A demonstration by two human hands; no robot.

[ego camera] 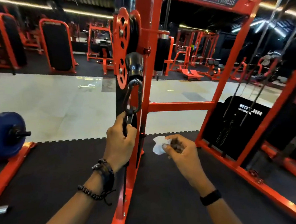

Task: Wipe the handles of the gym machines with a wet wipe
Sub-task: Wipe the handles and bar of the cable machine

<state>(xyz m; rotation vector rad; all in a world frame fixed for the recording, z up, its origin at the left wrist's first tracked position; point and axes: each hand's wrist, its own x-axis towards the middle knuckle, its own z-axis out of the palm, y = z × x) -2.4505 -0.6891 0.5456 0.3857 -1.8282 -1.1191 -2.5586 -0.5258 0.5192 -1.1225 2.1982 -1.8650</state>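
The red frame stands dead ahead, its carabiner hanging from the pulley stop. Below it the strap runs near-vertical. The left hand grips that strap. The right hand pinches a crumpled wipe just right of the strap, level with the left hand and apart from it, so the right is placed to wipe.

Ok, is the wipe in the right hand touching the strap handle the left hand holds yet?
Apart. The head view shows the wet wipe, pinched in the right hand, to the right of the strap handle gripped by the left hand, with red post and dark floor mat between them.
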